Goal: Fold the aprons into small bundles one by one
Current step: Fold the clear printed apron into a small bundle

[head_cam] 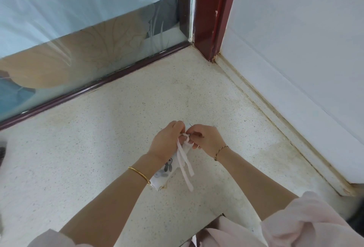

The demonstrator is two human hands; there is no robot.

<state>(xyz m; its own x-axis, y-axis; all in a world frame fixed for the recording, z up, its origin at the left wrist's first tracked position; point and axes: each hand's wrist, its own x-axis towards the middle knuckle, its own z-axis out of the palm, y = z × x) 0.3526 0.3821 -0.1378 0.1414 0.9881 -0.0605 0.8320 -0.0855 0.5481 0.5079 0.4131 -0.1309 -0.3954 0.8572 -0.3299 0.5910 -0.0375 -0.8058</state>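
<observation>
Where the rolled apron [163, 175] rests at the near middle of the speckled worktop [98, 148], whether fully set down or slightly lifted cannot be told. Runs long axis from the near end below the left wrist, up and away to the knot. Lies mostly under the left hand [167, 140], so nearer that one; meets the right hand [207, 138] only at the far end. Clamps both grips on the pale pink ties [184, 166]: left fingers curled round a strand, right thumb and fingers pinching at the crossing. Shows two loose tails trailing back over the roll. Looks white, printed with grey cartoon figures, narrow and tightly rolled. Probably calls for pulling the strands apart, across the roll's axis, to cinch the knot.
</observation>
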